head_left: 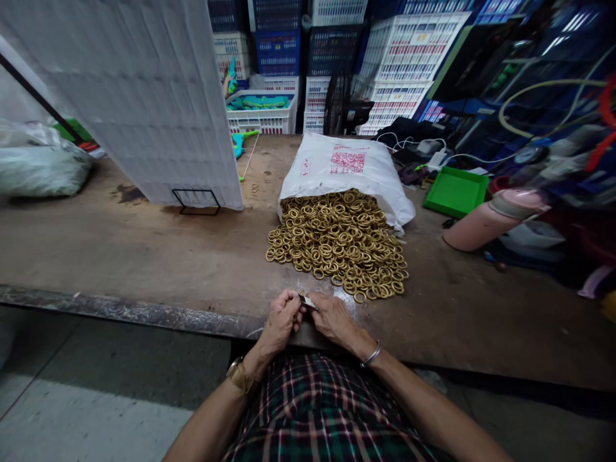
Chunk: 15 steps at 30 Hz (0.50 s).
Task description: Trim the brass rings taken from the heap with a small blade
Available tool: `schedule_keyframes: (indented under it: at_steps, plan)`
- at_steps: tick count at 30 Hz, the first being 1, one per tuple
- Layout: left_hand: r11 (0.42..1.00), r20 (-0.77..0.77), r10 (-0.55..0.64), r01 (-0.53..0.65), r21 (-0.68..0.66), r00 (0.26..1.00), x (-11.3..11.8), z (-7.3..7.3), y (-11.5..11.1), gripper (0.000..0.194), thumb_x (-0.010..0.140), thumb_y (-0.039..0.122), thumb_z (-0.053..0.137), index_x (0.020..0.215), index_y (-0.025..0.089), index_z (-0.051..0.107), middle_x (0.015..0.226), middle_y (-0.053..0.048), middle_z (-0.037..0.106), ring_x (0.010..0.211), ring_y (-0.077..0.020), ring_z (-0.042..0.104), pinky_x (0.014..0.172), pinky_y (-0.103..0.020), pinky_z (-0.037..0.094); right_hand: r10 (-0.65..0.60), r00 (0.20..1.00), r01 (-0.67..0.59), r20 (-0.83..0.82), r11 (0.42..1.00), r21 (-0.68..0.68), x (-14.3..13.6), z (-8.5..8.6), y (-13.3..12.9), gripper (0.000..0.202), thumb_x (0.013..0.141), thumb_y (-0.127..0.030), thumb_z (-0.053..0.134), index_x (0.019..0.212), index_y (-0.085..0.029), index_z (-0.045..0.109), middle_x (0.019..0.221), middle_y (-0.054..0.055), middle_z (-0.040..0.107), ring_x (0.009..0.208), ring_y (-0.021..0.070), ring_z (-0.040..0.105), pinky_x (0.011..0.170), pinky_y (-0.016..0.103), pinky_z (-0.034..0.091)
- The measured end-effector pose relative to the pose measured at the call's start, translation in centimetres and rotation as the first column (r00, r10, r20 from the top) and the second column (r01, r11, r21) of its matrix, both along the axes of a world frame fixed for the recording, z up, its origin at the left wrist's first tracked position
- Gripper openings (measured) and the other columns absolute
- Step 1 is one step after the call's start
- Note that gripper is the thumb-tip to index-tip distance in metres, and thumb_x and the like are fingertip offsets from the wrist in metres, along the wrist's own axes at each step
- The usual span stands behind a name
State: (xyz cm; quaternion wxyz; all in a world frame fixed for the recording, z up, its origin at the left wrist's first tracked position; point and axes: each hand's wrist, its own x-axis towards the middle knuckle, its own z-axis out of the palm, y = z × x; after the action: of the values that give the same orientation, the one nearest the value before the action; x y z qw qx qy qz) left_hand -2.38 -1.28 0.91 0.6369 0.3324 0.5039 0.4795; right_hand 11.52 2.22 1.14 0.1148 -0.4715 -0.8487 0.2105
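Observation:
Near the table's front edge, my left hand (283, 316) is closed, its thumb and fingers pinching a brass-coloured ring (302, 294) that is mostly hidden by the fingers. My right hand (334, 317) is wrapped round a small knife (308, 302), whose short pale blade meets the left fingertips. Both hands almost touch each other. Just beyond them spreads a heap of brass-coloured rings (341, 240), spilling from the open mouth of a white plastic sack (317, 160) with red print.
A white padded panel (158, 102) stands at the left on a black wire stand (196, 202). To the right are a green tray (456, 192) and a leaning pink bottle (486, 221). Stacked crates (409, 51) and a black fan (339, 106) stand behind the table (120, 250).

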Motion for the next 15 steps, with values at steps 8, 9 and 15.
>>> schedule_keyframes:
  at_steps: [8,9,15]
  plan:
    - [1.000,-0.025,-0.003,0.003,0.009,1.000,0.10,-0.13,-0.03,0.031,0.073,0.047,0.054,0.078,0.018,0.046,0.063,0.004,0.051,0.044,-0.0045,0.039,0.038,-0.015,0.030,-0.030,1.000,0.030,-0.004,0.999,0.035,0.05,-0.55,-0.21,0.021,0.069,-0.008,0.040,0.080,-0.017,0.056,0.071,0.004,0.061,0.062,0.0136,0.048,0.057,0.025,0.024]
    - [1.000,-0.027,-0.005,0.005,0.012,1.000,0.09,-0.10,-0.04,0.031,0.074,0.047,0.054,0.078,0.018,0.046,0.063,0.004,0.051,0.044,-0.0045,0.039,0.038,-0.015,0.030,-0.036,0.999,0.036,0.002,0.999,0.036,0.03,-0.60,-0.22,0.021,0.069,-0.008,0.040,0.080,-0.017,0.056,0.072,0.004,0.061,0.062,0.0137,0.049,0.056,0.025,0.024]
    - [1.000,-0.064,-0.006,0.006,0.008,0.998,0.11,0.09,-0.07,0.034,0.072,0.051,0.054,0.077,0.018,0.046,0.063,0.004,0.051,0.043,-0.0045,0.038,0.038,-0.015,0.030,-0.051,0.997,0.050,0.059,0.998,0.023,-0.05,-0.44,-0.20,0.022,0.069,-0.009,0.040,0.083,-0.017,0.056,0.073,0.004,0.062,0.063,0.0141,0.050,0.056,0.026,0.023]
